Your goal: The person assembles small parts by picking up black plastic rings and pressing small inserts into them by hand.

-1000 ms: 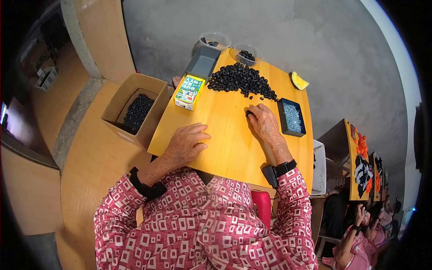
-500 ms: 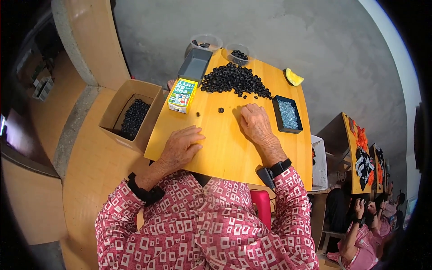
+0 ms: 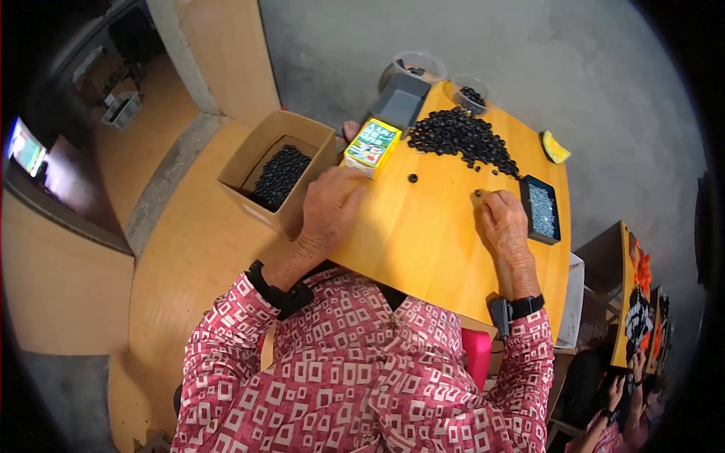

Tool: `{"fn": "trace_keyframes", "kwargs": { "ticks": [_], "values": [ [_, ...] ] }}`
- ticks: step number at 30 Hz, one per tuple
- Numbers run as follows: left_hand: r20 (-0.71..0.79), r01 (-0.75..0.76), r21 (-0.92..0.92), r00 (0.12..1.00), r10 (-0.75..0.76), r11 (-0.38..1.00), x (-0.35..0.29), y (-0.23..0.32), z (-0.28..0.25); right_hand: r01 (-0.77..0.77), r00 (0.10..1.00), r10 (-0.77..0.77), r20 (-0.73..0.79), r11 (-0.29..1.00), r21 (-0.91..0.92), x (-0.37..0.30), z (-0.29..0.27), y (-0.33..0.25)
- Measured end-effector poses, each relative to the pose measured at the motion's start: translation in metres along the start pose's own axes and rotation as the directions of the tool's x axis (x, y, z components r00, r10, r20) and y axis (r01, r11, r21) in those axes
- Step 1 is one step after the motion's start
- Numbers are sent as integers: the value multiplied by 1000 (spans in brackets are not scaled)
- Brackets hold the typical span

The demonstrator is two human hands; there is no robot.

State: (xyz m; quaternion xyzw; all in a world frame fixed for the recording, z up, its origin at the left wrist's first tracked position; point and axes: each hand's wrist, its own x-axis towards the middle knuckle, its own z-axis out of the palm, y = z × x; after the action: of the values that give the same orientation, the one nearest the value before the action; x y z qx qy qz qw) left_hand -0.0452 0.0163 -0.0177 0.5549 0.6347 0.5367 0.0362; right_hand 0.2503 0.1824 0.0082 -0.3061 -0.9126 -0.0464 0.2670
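Note:
Near the table's left edge, my left hand (image 3: 332, 208) has its fingers bent, beside the yellow-and-green carton (image 3: 372, 145) and the cardboard box (image 3: 238, 189). Whatever lies between its fingertips is hidden. On the right of the table, my right hand (image 3: 504, 219) is closed, with a small black ring (image 3: 479, 193) at its fingertips. One loose black ring (image 3: 413, 178) lies between the hands. Beyond them spreads a heap of black rings (image 3: 461, 137). To the right of my right hand stands a black tray (image 3: 554, 235) of small pale-blue pieces.
Black pieces (image 3: 281, 177) fill part of the cardboard box. A grey tray (image 3: 402, 102) and two clear tubs (image 3: 421, 63) (image 3: 473, 90) stand at the far edge. A yellow fruit wedge (image 3: 556, 149) lies far right. Other people's hands (image 3: 615, 392) show at lower right.
The view has swung, shifting the table rightward. My left hand has moved up toward the carton, and the small piece near it no longer shows. My right hand has moved toward the tray.

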Motion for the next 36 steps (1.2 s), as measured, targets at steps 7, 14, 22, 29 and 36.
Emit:
{"fn": "trace_keyframes", "kwargs": {
  "ticks": [7,14,22,29,36],
  "values": [
    [-74,436,-568,818,-571,698,23,-89,-56,102,995,-103,12,991,82,20,0,-23],
    [-14,498,-679,725,-688,539,2,-103,-126,130,972,-141,187,989,69,29,0,-40],
    [-256,429,-716,573,-778,551,-88,-141,-240,172,951,-198,239,977,128,39,5,-46],
    [-285,633,-651,307,-908,419,-257,-247,-255,146,941,-184,285,978,149,37,-1,-38],
    [-56,645,-712,340,-939,276,-191,-185,-156,95,938,-148,315,980,177,35,9,-28]
  ]
}}
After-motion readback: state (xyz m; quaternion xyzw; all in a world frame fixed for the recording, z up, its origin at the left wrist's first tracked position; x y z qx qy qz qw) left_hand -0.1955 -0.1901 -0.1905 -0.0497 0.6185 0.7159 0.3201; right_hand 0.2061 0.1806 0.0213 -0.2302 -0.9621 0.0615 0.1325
